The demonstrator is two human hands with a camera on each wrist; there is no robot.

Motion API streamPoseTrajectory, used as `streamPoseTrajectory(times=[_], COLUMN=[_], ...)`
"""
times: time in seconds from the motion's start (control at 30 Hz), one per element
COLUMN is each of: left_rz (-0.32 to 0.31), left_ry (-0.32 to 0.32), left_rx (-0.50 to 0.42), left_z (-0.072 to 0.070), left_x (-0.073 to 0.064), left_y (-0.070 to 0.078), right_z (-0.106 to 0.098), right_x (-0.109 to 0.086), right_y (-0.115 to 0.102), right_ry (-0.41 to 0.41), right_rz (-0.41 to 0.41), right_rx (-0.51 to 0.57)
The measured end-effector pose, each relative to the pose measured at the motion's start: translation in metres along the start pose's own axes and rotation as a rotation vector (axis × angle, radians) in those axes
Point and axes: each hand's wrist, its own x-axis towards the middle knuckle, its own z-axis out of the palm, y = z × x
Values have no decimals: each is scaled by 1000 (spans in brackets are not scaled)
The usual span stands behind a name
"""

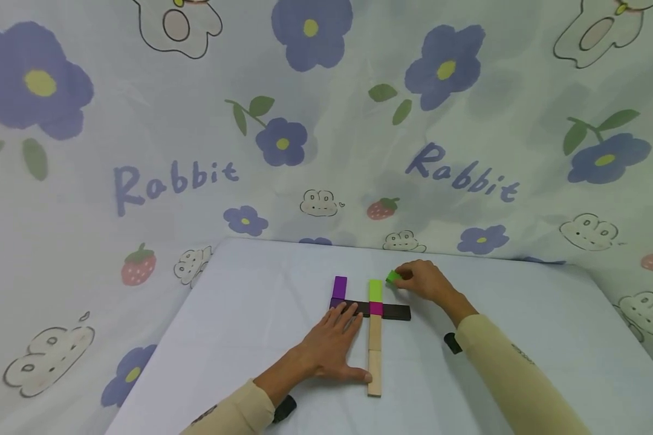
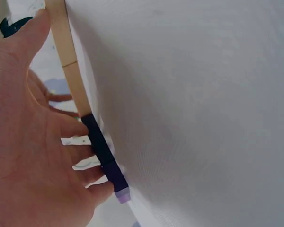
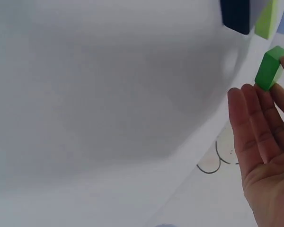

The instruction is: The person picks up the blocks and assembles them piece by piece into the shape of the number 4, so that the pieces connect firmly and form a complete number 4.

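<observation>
Flat blocks form a cross-like figure on the white table. Two pale wooden blocks make its stem, below a magenta block in a row of black blocks. Above the row stand a lime-green block and a purple block. My left hand lies with spread fingers, fingertips along the row's left part and thumb at the lower wooden block. In the left wrist view those fingers line the dark blocks. Right of the lime-green block, my right hand pinches a green block between thumb and fingers.
The white tabletop ends at a hanging cloth printed with flowers, rabbits and strawberries. A black object sits at the right wrist, and a similar black one at the left.
</observation>
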Motion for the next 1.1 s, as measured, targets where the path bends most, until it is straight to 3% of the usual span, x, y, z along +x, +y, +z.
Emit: streamPoseTrajectory(times=[0.4,1.1], left_rz=[0,1], left_ry=[-20,-27], left_rx=[-2,20], left_z=[0,-1], left_x=[1,1], left_y=[0,-2], right_z=[-5,22], right_x=[20,55], right_y=[-17,-55], right_ry=[7,-2], right_rz=[-53,-94], right_rx=[33,45])
